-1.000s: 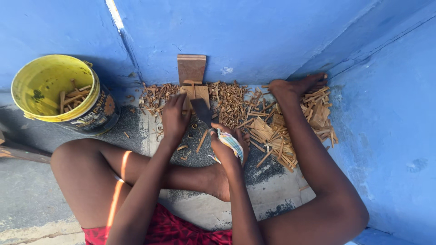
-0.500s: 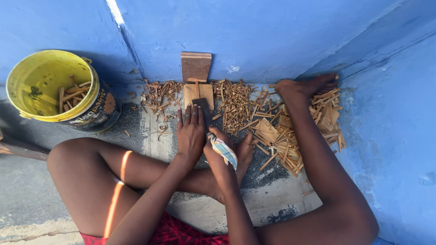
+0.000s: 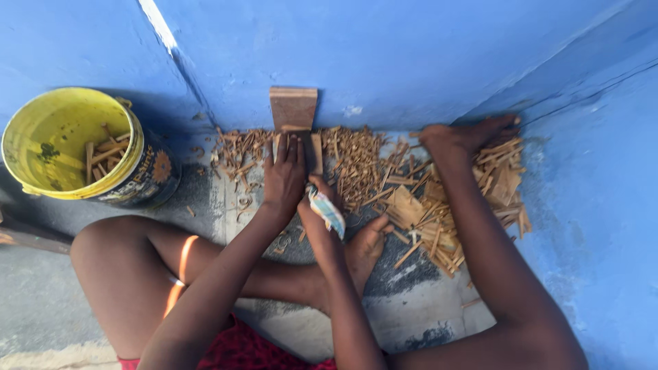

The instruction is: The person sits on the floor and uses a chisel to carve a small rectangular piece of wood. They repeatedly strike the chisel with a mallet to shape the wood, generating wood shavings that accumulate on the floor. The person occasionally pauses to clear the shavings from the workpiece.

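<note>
My left hand [image 3: 284,175] lies flat, fingers straight and together, on a small light wood piece [image 3: 316,152] that stands in front of a brown wooden block [image 3: 293,107] leaning on the blue wall. Close beside it, my right hand [image 3: 317,205] is closed around a tool handle wrapped in white and blue cloth [image 3: 327,211]. The tool's working end is hidden under my left hand. Thin wood splinters [image 3: 356,161] are heaped around the block. My bare legs are folded on the floor, and one foot [image 3: 466,137] rests on the pile of sticks.
A yellow bucket [image 3: 41,185] holding several cut sticks stands at the left by the wall. Wider wood strips and sticks [image 3: 439,219] lie at the right, near the blue side wall [image 3: 603,205]. The floor is rough grey concrete [image 3: 404,301].
My left hand has moved from the splinters left of the block onto the wood piece at the block. My right hand with the wrapped handle has come up beside it.
</note>
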